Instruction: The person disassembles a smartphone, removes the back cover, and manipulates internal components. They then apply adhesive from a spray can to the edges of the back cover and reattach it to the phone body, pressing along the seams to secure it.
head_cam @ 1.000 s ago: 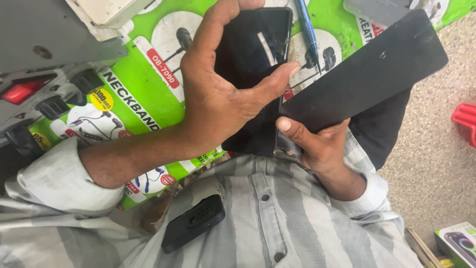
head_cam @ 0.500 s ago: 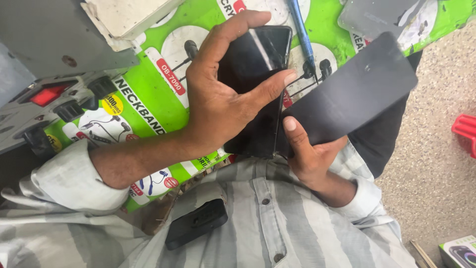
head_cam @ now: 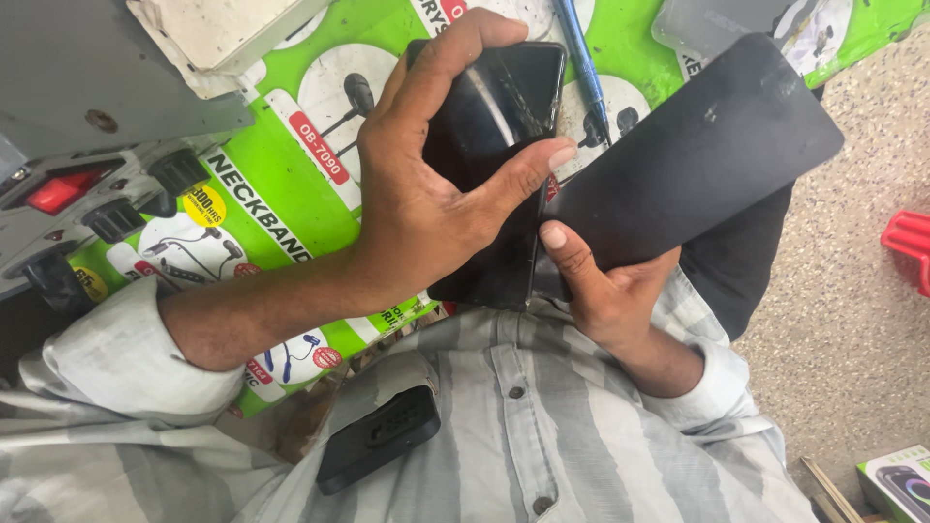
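A black phone (head_cam: 489,145) with a glossy, scuffed face is gripped by the left hand (head_cam: 426,208), whose fingers are curled over its far edge while the thumb (head_cam: 523,169) is pressed across its near side, so that the phone is pinched between thumb and fingers. A flat, matt black panel (head_cam: 697,155), which may be a back cover though the view does not settle it, is held by the right hand (head_cam: 605,291); its lower edge is clamped between the thumb, laid on the upper face, and the fingers hidden beneath. The panel is tilted up and to the right, and its lower left corner is set against the phone's lower right side, the two being held just above the person's chest. Both are carried over a green printed mat (head_cam: 281,194) showing earphones, which is spread on the bench. A blue pen (head_cam: 581,68) is laid on the mat just beyond the phone. At the far left a grey device (head_cam: 87,184) with a red switch and black knobs is seen, and a worn white block (head_cam: 223,34) is placed above it. A small black case (head_cam: 378,441) is tucked in the pocket of the striped shirt (head_cam: 542,426). Speckled floor (head_cam: 852,320) is seen to the right, with a red object (head_cam: 909,242) at its edge
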